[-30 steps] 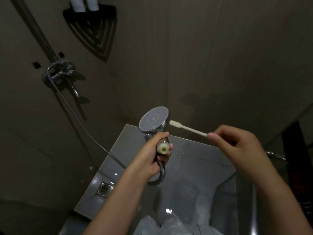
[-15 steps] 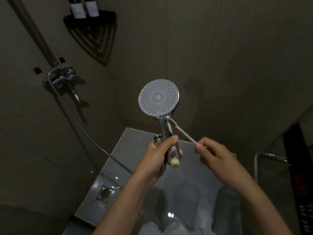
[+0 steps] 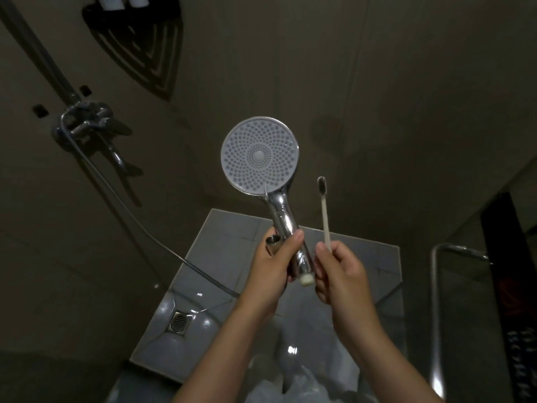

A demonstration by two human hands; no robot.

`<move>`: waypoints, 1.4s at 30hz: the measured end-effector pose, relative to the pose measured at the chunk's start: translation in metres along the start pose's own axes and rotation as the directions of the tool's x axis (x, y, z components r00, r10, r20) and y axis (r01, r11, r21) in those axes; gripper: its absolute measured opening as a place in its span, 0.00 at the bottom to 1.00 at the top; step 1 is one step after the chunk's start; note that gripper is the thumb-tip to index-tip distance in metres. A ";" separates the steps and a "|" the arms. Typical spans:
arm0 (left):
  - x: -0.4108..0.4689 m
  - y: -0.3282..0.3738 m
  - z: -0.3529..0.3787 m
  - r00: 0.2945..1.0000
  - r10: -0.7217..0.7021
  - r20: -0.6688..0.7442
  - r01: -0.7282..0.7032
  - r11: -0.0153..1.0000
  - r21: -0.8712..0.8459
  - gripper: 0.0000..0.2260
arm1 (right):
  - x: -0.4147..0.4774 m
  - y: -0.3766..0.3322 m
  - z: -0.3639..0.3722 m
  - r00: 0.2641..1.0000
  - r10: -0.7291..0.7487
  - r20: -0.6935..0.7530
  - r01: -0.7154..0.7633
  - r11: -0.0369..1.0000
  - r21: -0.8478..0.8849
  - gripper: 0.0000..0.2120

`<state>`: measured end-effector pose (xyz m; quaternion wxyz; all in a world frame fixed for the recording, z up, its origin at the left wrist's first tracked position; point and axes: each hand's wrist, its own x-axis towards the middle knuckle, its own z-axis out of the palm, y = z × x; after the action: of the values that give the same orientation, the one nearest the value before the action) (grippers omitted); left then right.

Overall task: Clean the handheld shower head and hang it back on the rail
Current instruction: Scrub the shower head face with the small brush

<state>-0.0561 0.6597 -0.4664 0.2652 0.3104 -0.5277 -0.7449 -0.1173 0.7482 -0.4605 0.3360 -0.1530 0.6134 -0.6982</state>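
The chrome shower head (image 3: pixel 259 156) stands upright in front of me, its round white nozzle face turned toward the camera. My left hand (image 3: pixel 271 267) grips its handle together with the loose metal hose end (image 3: pixel 273 241); the handle's open white bottom shows below my fingers. My right hand (image 3: pixel 340 271) pinches a white toothbrush (image 3: pixel 325 210) just right of the handle, bristle end pointing up, apart from the nozzle face. The rail (image 3: pixel 35 48) runs up the left wall.
The mixer tap (image 3: pixel 87 123) sits on the left wall, with the hose (image 3: pixel 130 216) hanging from it. A dark corner shelf (image 3: pixel 130 13) holds bottles at top left. A floor drain (image 3: pixel 180 321) lies below. A chrome bar (image 3: pixel 436 301) stands at right.
The shower head rose and its nozzle face turned toward me. The toothbrush swung from lying against the neck to standing upright beside the handle.
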 end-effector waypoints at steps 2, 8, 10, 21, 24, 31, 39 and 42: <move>-0.001 -0.002 0.003 1.000 0.003 0.005 -0.003 1.000 0.004 0.03 | 0.000 0.002 0.001 0.999 0.042 -0.005 -0.041 0.998 0.041 0.13; -0.001 -0.008 0.007 1.000 0.015 -0.012 -0.015 1.000 -0.007 0.02 | -0.004 0.007 0.004 0.994 0.109 0.029 -0.112 0.987 0.118 0.09; -0.001 -0.011 0.007 1.000 0.023 -0.008 -0.023 1.000 0.019 0.03 | -0.006 0.011 0.007 0.994 0.100 0.032 -0.103 0.985 0.137 0.08; 0.013 -0.010 -0.031 0.999 0.002 -0.052 -0.001 1.000 0.010 0.05 | 0.015 0.022 0.042 0.990 0.114 0.078 -0.117 0.992 0.037 0.09; 0.022 -0.008 -0.051 0.997 -0.014 -0.076 0.013 1.000 -0.006 0.04 | 0.024 0.023 0.064 0.992 0.099 0.073 -0.099 0.995 -0.005 0.10; 0.041 0.007 -0.103 0.988 -0.008 -0.151 0.009 1.000 0.006 0.09 | 0.047 0.035 0.125 0.981 0.074 0.180 -0.079 0.997 0.018 0.10; 0.068 0.021 -0.170 0.960 0.004 -0.280 -0.014 0.999 -0.035 0.09 | 0.077 0.057 0.196 0.947 0.109 0.302 -0.120 0.993 0.018 0.11; 0.077 0.027 -0.190 0.957 0.012 -0.291 -0.028 0.998 -0.050 0.08 | 0.087 0.063 0.217 0.929 0.148 0.338 -0.159 0.987 0.006 0.12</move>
<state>0.0359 0.4777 -0.5019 0.3556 0.4039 -0.4661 -0.7022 -0.0266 0.5263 -0.4944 0.4920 -0.2159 0.5454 -0.6434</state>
